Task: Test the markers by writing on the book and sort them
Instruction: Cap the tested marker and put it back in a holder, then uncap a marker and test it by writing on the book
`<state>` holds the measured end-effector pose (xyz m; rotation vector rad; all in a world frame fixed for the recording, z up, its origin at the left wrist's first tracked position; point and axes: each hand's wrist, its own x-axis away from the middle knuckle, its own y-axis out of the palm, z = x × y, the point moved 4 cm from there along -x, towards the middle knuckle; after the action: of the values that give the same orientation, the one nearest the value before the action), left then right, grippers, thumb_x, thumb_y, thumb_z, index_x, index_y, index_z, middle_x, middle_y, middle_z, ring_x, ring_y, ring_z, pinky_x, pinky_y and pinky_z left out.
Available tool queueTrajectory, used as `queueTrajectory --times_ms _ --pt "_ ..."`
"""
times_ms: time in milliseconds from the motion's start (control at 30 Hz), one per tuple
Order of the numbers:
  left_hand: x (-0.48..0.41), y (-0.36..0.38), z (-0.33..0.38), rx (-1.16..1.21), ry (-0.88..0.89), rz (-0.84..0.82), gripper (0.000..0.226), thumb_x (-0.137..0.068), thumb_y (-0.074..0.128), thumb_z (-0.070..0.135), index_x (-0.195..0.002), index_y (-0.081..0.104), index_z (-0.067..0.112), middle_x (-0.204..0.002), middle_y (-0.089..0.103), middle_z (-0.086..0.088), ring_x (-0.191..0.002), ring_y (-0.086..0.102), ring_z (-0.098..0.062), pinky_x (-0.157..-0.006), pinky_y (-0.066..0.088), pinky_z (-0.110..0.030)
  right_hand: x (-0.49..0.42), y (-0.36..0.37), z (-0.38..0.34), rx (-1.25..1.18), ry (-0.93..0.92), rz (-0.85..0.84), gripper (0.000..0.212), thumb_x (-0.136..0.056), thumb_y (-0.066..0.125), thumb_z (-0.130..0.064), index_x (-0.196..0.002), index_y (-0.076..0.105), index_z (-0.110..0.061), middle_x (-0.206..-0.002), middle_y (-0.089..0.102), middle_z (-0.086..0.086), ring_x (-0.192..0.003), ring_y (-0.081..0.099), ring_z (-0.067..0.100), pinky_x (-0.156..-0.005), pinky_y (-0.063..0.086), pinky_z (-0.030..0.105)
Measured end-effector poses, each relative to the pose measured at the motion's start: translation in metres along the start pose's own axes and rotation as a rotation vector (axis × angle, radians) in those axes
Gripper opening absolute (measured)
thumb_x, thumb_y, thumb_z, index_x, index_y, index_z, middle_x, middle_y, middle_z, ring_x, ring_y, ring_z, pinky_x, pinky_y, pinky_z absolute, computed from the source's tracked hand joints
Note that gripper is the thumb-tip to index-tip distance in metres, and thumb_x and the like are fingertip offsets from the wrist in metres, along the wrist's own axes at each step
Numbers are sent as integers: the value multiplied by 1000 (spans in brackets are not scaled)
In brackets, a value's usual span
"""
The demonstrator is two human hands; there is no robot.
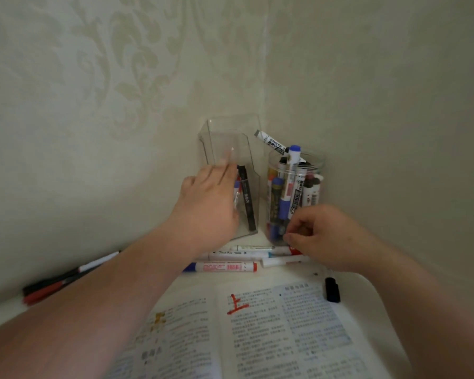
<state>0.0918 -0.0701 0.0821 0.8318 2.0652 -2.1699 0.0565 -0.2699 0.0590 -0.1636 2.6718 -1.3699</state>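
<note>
An open book [271, 332] lies at the front with a red mark [237, 303] written on its page. My left hand [207, 203], motion-blurred, reaches with straight fingers into a clear rectangular holder [230, 138] that holds a black marker [248, 198]. My right hand [329, 236] has its fingers curled low against a clear round jar [293, 192] full of markers and over the end of a red-and-white marker [285, 250] on the table. Whether it pinches that marker is unclear. Several loose markers [222, 266] lie between the holders and the book.
Wallpapered walls meet in a corner just behind the two containers. A black cap or short marker [332, 289] lies right of the book. Several red and black pens [66, 280] lie at the left by the wall.
</note>
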Motion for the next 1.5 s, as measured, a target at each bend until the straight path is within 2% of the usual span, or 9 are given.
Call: queueTrajectory --times_ms 100,233,400,633,767,933,1100,1267,1500 --pt "0 1 3 8 -8 -53 83 -92 55 31 -160 9 19 -168 9 2 -146 19 -22 -113 25 -44 1 4 -1 94 -24 -40 11 -93 70 -31 -83 70 -28 -77 65 -12 -69 59 3 -59 44 18" --pt "15 -7 6 179 85 149 65 -91 58 21 -153 39 14 -157 40 -2 -142 37 -20 -116 26 -32 2 -3 0 209 35 -48 12 -92 70 -30 -81 67 -26 -79 64 -8 -72 59 8 -59 46 24" --pt "56 -12 2 203 205 259 30 -90 55 17 -115 72 13 -116 70 0 -108 61 -18 -97 44 -27 7 -17 14 280 211 -107 29 -94 64 -25 -69 49 -26 -67 58 -5 -59 56 11 -50 46 22" --pt "108 -6 -15 550 19 53 15 -87 62 31 -91 75 34 -76 70 19 -70 65 -7 -63 50 -28 11 0 15 323 364 -309 17 -84 71 -16 -95 60 -10 -81 74 12 -64 75 25 -61 64 40" --pt "120 12 -27 666 -95 46 13 -87 60 38 -90 72 44 -73 71 14 -62 65 -17 -59 52 -35 23 -11 -5 380 308 -274 11 -88 70 -16 -90 60 -13 -74 74 10 -53 67 18 -50 57 28" --pt "126 18 -16 707 24 82 36 -86 56 65 -100 72 36 -84 68 21 -71 64 -11 -61 47 -19 35 8 -39 195 170 -318 26 -88 78 -24 -95 53 -21 -66 72 3 -46 65 11 -45 50 21" --pt "131 20 -5 606 150 11 45 -81 52 81 -102 62 42 -91 62 23 -81 58 -4 -67 46 -19 34 42 -68 -497 24 -215 48 -81 82 -19 -114 47 -23 -77 77 9 -64 75 28 -61 61 35" --pt "124 19 -15 604 102 94 26 -96 54 55 -110 66 37 -81 57 32 -76 56 6 -65 38 -9 28 57 -67 -757 -61 -148 16 -78 81 -11 -90 73 -2 -81 77 15 -77 76 28 -68 62 34" --pt "126 23 -8 736 119 60 23 -100 46 22 -117 50 37 -100 54 22 -93 58 -8 -75 44 -18 27 65 -62 -721 -212 -170 15 -79 78 -21 -89 75 -11 -72 70 11 -51 55 23 -47 48 27"
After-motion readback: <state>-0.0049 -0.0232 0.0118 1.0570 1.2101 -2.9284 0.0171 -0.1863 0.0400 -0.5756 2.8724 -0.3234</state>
